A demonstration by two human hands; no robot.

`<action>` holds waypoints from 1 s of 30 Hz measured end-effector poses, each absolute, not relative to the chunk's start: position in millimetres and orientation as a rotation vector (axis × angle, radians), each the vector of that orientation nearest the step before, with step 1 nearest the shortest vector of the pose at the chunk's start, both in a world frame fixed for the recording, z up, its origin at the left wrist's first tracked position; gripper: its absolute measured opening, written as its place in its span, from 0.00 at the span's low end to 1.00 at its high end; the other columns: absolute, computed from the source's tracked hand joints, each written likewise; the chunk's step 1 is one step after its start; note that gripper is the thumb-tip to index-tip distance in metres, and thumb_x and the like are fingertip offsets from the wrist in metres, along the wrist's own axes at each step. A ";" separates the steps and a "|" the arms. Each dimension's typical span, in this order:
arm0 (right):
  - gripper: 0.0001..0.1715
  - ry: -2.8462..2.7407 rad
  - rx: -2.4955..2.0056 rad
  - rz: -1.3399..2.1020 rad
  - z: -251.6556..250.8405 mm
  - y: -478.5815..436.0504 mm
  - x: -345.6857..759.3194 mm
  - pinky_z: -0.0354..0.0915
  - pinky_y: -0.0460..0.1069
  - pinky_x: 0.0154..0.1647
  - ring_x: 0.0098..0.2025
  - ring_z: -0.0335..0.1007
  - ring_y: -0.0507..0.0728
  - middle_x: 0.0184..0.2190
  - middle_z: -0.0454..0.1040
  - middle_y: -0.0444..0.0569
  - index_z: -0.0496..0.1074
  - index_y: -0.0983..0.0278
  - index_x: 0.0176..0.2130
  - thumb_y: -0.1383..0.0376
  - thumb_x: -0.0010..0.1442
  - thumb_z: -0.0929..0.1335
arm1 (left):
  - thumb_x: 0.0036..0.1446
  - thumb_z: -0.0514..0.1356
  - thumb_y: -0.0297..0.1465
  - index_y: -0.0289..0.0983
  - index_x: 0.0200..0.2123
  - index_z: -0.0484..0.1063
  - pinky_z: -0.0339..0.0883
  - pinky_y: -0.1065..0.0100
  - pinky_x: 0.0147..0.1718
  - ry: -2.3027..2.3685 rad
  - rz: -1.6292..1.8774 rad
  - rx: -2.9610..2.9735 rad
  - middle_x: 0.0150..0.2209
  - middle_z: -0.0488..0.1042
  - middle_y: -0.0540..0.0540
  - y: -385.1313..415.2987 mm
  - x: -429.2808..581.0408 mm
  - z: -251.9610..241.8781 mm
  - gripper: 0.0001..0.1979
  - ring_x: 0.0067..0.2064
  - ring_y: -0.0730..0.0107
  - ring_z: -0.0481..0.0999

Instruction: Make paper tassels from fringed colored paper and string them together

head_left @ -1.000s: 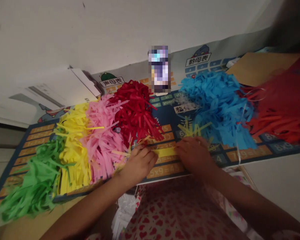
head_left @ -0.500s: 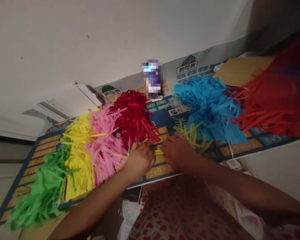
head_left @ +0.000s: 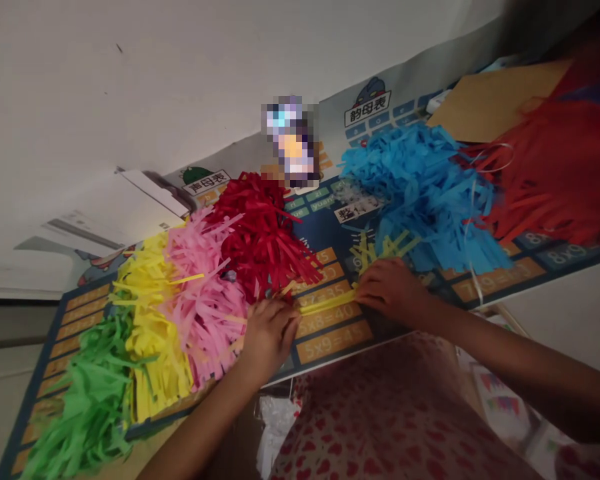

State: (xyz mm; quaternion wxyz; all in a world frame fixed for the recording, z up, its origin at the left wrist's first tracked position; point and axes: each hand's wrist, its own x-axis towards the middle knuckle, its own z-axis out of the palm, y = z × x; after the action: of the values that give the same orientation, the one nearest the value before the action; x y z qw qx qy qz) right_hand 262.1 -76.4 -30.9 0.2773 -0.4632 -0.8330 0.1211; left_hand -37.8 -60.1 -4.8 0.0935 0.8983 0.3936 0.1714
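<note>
A yellow fringed paper tassel [head_left: 327, 303] stretches between my hands, its middle drawn into a narrow band. My left hand [head_left: 271, 330] is closed on one end, with a few pale strips poking out beside it. Closed round the other end is my right hand [head_left: 396, 290], and a loose yellow fringe fans out behind its fingers. The red tassel pile [head_left: 265, 233] lies just behind my left hand. Close behind my right hand is the blue tassel pile [head_left: 425, 193]. Both palms are hidden.
Pink [head_left: 207, 300], yellow [head_left: 155, 333] and green [head_left: 85, 393] fringed piles lie to the left on the printed chart mat [head_left: 337, 340]. Orange-red fringe [head_left: 550, 180] and a brown paper sheet [head_left: 495, 100] are at right. A pixelated phone-like object [head_left: 293, 143] stands by the wall.
My hands have moved apart, the right one further right, so a longer stretch of the yellow band shows between them. The camera view has tilted slightly.
</note>
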 end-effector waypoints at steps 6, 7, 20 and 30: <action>0.09 -2.176 -1.440 0.454 -27.0 -71.1 256.0 0.47 0.53 0.42 0.38 0.66 0.57 0.31 0.74 0.44 0.76 0.60 0.30 0.60 0.61 0.71 | 0.63 0.56 0.31 0.36 0.31 0.71 0.59 0.61 0.38 1.257 0.455 2.502 0.32 0.73 0.46 -52.6 -34.4 -6.2 0.08 0.37 0.62 0.69; 0.08 -2.178 -1.462 0.465 -25.9 -70.8 255.3 0.47 0.53 0.41 0.38 0.66 0.57 0.31 0.74 0.43 0.76 0.60 0.29 0.61 0.60 0.71 | 0.63 0.56 0.31 0.36 0.31 0.70 0.58 0.61 0.37 1.269 0.455 2.506 0.31 0.72 0.46 -52.1 -33.7 -6.3 0.08 0.37 0.63 0.69; 0.10 -2.188 -1.584 0.438 -22.5 -68.2 250.4 0.48 0.53 0.42 0.38 0.65 0.56 0.29 0.72 0.43 0.73 0.61 0.26 0.62 0.58 0.72 | 0.61 0.58 0.32 0.37 0.29 0.71 0.55 0.61 0.35 1.303 0.375 2.574 0.29 0.72 0.46 -46.8 -32.5 -6.0 0.08 0.35 0.62 0.69; 0.10 -2.504 -1.138 -0.163 -10.4 -91.7 221.5 0.49 0.59 0.54 0.49 0.61 0.60 0.35 0.74 0.46 0.73 0.63 0.35 0.71 0.65 0.63 | 0.60 0.59 0.25 0.37 0.47 0.74 0.57 0.51 0.47 0.745 0.118 3.243 0.41 0.78 0.42 -56.0 -22.6 17.3 0.12 0.46 0.56 0.70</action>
State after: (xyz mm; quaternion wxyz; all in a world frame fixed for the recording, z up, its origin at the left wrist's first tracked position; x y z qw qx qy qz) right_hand 221.5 -91.7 -10.4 0.1920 -0.4052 -0.8919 -0.0581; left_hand -22.6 -56.0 17.3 -0.0940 0.9697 0.2227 0.0352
